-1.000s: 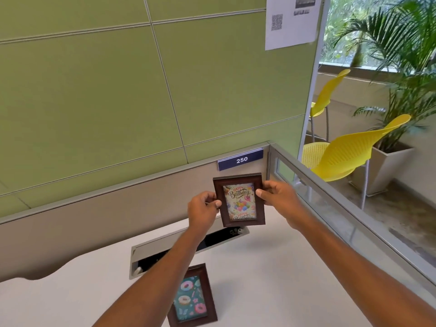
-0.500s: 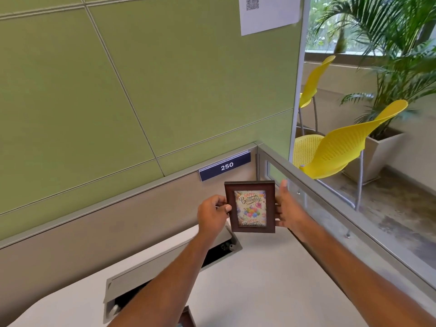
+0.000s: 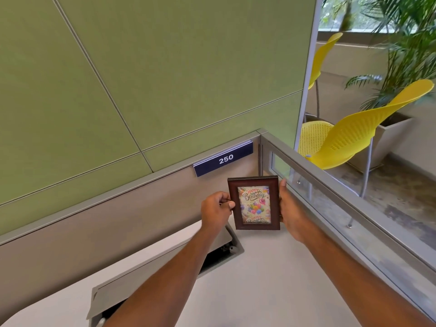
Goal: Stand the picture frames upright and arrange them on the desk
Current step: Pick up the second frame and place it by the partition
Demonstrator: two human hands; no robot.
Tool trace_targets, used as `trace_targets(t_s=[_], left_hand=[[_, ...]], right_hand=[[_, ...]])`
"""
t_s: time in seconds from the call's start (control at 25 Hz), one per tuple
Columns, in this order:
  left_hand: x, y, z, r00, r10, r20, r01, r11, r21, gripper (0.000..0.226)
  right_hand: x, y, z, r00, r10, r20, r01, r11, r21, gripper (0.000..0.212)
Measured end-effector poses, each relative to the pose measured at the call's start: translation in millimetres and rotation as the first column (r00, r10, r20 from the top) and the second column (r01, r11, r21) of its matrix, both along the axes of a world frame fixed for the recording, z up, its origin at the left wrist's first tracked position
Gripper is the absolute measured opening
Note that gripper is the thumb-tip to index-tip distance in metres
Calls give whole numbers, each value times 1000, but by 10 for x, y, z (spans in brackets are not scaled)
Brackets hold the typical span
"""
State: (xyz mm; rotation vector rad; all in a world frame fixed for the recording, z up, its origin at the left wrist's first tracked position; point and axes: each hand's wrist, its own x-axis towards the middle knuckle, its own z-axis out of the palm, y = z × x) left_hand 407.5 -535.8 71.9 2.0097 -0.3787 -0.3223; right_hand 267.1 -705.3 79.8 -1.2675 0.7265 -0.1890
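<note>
I hold the frame (image 3: 254, 203) upright with both hands, its birthday picture facing me. My left hand (image 3: 215, 212) pinches its left edge, thumb on the front; my right hand (image 3: 291, 214) lies flat along its right edge. The frame's bottom edge is at the desk (image 3: 271, 279), though I cannot tell if it touches. Above the frame, a sign (image 3: 224, 159) reading 250 sits on the partition. Left of and below the frame is an open cable hatch (image 3: 165, 272). Right of the frame, beyond a glass panel (image 3: 330, 208), stands a yellow chair (image 3: 354, 138).

Green panel wall (image 3: 146, 67); grey partition (image 3: 118, 223) with "250" sign (image 3: 223, 159); yellow chairs (image 3: 354, 138), potted palm (image 3: 401, 43) beyond glass.
</note>
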Motion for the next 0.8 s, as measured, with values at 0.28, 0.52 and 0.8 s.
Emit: trace_targets(t_s=[0.28,0.52,0.8], left_hand=[[197,-130,-230,1000,-19,-10,20,1000,15,14],[297,-261,-341,999,-51,-21,51,998,39,7],[341,-328,-467,997,-58,-49,60,997,44,7]], right_hand=[[179,-88,-293,998,-67,-20,67,997,23,73],[233,-183,-468,995,-95,-32,97,993,64,71],[269,-249,-581,994,-92,-67,98,991,88,70]])
